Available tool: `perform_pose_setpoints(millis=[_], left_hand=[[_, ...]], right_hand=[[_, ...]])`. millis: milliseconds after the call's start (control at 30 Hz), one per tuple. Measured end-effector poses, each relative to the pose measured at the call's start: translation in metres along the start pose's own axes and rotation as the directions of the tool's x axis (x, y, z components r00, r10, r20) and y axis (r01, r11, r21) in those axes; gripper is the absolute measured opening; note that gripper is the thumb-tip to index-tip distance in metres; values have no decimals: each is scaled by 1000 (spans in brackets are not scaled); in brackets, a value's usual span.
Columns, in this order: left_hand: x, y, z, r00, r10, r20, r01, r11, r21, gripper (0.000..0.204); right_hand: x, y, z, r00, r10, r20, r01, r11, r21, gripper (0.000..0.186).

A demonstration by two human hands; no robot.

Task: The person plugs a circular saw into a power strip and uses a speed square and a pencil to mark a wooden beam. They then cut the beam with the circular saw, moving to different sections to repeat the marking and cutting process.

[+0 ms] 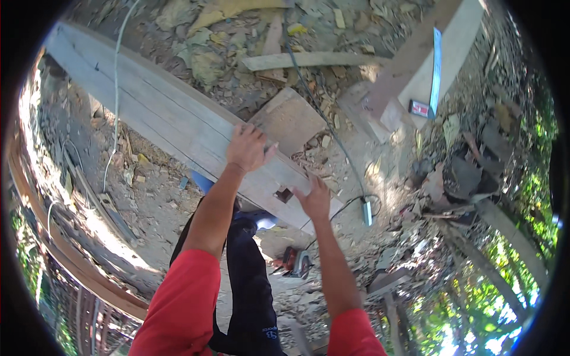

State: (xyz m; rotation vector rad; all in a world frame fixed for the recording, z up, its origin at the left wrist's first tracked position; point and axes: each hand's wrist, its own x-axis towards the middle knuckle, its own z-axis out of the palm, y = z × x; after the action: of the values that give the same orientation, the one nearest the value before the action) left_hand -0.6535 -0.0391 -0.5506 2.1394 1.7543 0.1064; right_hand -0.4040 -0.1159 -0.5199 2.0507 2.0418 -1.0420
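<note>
**Wooden beam [172, 113] lying aslant before the person**

Beam: long axis runs upper left to lower right, most of its length to the left of both hands. Flat board [291, 121] just beyond it. Left hand [245, 148]: on the far edge, fingers part bent, thumb spread; cannot tell if it grips. Right hand [316, 197]: near the right end, half open, thumb apart from fingers; firmness of hold unclear. Hole [284, 194]: 1 squarish opening, just left of the right hand, the nearer of the 2.
</note>
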Motion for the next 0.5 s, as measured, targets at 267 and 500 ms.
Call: perform_pose_setpoints(millis=[267,500], left_hand=[[-6,-4,-13,995,-44,89,56,989,-140,39],[-75,38,-35,776,-596,-208,341,673,-656,26]], right_hand=[[7,-11,8,994,76,74,-76,997,-7,61],[23,13,-5,988,46,144,-58,995,83,62]])
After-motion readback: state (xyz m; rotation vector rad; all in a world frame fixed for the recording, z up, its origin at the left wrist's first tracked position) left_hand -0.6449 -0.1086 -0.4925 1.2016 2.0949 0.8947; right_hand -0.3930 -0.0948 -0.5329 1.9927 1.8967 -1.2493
